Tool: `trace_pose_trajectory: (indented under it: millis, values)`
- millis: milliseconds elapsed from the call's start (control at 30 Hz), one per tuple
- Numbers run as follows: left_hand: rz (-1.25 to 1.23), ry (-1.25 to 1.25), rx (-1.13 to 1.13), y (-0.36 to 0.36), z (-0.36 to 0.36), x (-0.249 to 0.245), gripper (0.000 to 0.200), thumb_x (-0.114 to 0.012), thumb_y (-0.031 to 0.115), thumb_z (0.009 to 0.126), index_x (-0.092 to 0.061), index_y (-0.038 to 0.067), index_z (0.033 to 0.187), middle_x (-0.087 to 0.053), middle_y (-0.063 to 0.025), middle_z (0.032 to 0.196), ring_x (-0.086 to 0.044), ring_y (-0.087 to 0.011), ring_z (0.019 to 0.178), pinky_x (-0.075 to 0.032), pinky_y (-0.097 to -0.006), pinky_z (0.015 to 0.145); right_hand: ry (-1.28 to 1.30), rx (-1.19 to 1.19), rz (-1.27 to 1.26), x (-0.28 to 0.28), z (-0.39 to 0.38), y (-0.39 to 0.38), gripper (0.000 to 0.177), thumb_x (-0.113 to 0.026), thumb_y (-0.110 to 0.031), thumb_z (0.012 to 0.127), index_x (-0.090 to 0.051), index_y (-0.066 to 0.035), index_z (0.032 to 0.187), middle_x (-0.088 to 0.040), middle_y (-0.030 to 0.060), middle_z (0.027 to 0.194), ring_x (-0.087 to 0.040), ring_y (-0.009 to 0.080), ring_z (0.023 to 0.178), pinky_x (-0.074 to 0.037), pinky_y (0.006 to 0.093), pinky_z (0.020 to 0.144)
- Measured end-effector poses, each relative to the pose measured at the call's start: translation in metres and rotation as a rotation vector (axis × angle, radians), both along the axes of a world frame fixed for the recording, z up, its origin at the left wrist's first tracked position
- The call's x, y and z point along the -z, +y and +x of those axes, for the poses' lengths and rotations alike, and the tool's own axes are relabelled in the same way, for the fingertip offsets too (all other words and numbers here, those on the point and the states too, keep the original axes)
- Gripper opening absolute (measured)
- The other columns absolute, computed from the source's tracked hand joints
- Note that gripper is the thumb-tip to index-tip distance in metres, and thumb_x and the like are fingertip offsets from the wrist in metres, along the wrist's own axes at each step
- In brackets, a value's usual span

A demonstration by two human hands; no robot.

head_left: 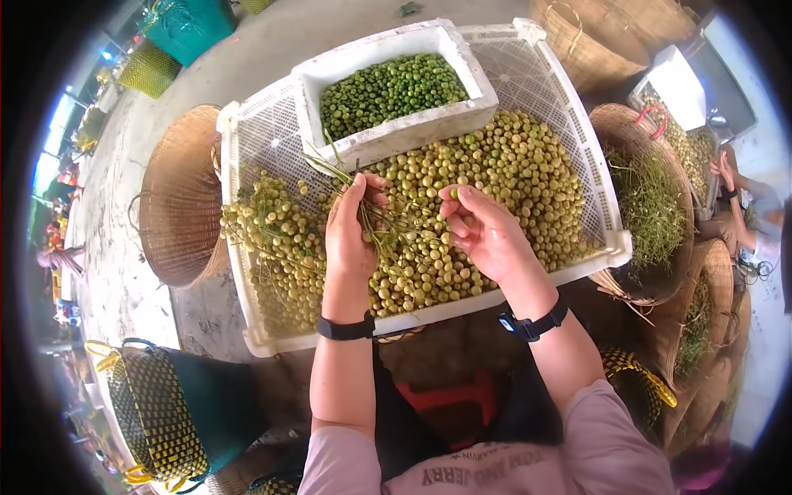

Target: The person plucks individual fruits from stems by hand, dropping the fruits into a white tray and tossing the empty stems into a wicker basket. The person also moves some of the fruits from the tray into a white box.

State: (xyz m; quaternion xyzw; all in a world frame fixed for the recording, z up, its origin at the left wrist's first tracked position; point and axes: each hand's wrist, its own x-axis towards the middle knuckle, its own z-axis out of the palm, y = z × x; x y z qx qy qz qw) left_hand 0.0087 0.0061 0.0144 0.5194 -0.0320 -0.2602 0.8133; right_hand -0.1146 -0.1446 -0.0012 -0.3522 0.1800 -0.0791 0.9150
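Note:
My left hand is closed round a bunch of thin green stems, which stick out above and to the right of the fingers. My right hand pinches a small round green fruit between thumb and forefinger. Both hands hover over a white perforated plastic tray. Loose yellow-green round fruits cover much of it, and fruits still on stems lie at its left. Across the tray's far side stands a white foam box holding darker green fruits.
A woven basket stands left of the tray. To the right, another basket contains green stems. A black-and-yellow woven basket is at lower left. At far right, another person's hand is near a tray of fruits.

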Motion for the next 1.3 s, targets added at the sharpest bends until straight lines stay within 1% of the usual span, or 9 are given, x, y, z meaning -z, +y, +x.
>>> trace_pose_trajectory:
  millis: [133,667,767,867,900,967,1100,1200,1300]
  values:
    - [-0.235,0.173,0.022,0.001,0.001,-0.001,0.023,-0.05,0.028,0.098,-0.059,0.007,0.098,-0.057,0.0004,0.081,-0.054,-0.0079,0.072,-0.044,-0.0208,0.064,-0.023,0.0,0.023,0.004,0.001,0.003,0.027,-0.061,-0.032,0.092,-0.063,-0.006,0.102,-0.061,0.0003,0.083,-0.045,0.0049,0.062,-0.033,0.0201,0.053]
    - [-0.401,0.127,0.067,0.01,0.019,0.02,0.018,-0.052,0.025,0.096,-0.058,0.009,0.094,-0.057,0.0013,0.082,-0.054,-0.0076,0.071,-0.044,-0.0218,0.06,0.033,-0.047,0.138,0.008,0.003,0.005,0.033,-0.061,-0.039,0.092,-0.065,-0.006,0.095,-0.061,-0.0008,0.077,-0.043,0.0045,0.059,-0.032,0.0199,0.052]
    - [-0.453,0.212,0.08,0.012,0.019,0.015,0.016,-0.046,0.021,0.099,-0.055,0.008,0.095,-0.054,0.0011,0.079,-0.051,-0.0091,0.069,-0.045,-0.0236,0.067,0.069,-0.04,0.057,0.005,0.003,0.005,0.032,-0.061,-0.038,0.092,-0.064,-0.006,0.094,-0.058,-0.0026,0.074,-0.042,0.0038,0.057,-0.031,0.0187,0.051]
    - [-0.443,0.155,0.09,0.017,0.024,0.018,0.015,-0.048,0.023,0.098,-0.055,0.01,0.095,-0.055,0.0028,0.08,-0.055,-0.0105,0.071,-0.047,-0.0218,0.06,0.146,0.03,-0.353,0.007,0.006,0.002,0.021,-0.065,-0.027,0.091,-0.064,-0.007,0.095,-0.05,-0.0064,0.069,-0.039,0.0019,0.054,-0.026,0.0171,0.046]
    - [-0.443,0.184,0.065,0.018,0.026,0.018,0.015,-0.049,0.025,0.098,-0.055,0.012,0.095,-0.055,0.0039,0.079,-0.057,-0.0111,0.072,-0.047,-0.021,0.057,0.137,0.025,-0.361,0.003,0.011,0.0,0.021,-0.065,-0.027,0.091,-0.064,-0.007,0.095,-0.05,-0.0064,0.069,-0.039,0.0019,0.054,-0.026,0.0171,0.046]
    - [-0.49,0.269,0.059,0.022,0.028,0.02,0.014,-0.053,0.027,0.096,-0.056,0.014,0.094,-0.055,0.0059,0.079,-0.059,-0.0119,0.076,-0.045,-0.0188,0.048,0.144,0.031,-0.688,-0.006,0.02,-0.008,0.019,-0.067,-0.024,0.089,-0.064,-0.006,0.096,-0.051,-0.0059,0.069,-0.038,0.002,0.055,-0.026,0.0174,0.046]
    - [-0.694,0.358,0.162,0.023,0.028,0.02,0.011,-0.054,0.024,0.096,-0.057,0.014,0.093,-0.055,0.0057,0.079,-0.056,-0.0093,0.071,-0.044,-0.0175,0.047,0.125,0.096,-0.903,-0.035,0.062,-0.022,0.028,-0.062,-0.032,0.091,-0.065,-0.006,0.103,-0.051,-0.005,0.07,-0.034,0.0011,0.051,-0.026,0.0148,0.043]
    - [-0.757,0.377,0.159,0.021,0.025,0.015,0.01,-0.055,0.023,0.095,-0.058,0.013,0.094,-0.055,0.0047,0.079,-0.054,-0.0081,0.07,-0.044,-0.0171,0.047,0.158,0.137,-0.863,-0.046,0.09,-0.036,0.026,-0.064,-0.028,0.091,-0.065,-0.005,0.104,-0.055,-0.0015,0.076,-0.045,0.0063,0.063,-0.036,0.019,0.057]
    - [-0.813,0.483,0.152,0.022,0.023,0.005,0.011,-0.055,0.022,0.095,-0.057,0.011,0.094,-0.055,0.0035,0.079,-0.053,-0.0073,0.071,-0.044,-0.016,0.047,0.184,0.442,-1.186,-0.034,0.1,-0.036,0.039,-0.057,-0.039,0.094,-0.062,-0.005,0.113,-0.052,-0.0019,0.073,-0.045,0.0077,0.06,-0.038,0.0186,0.055]
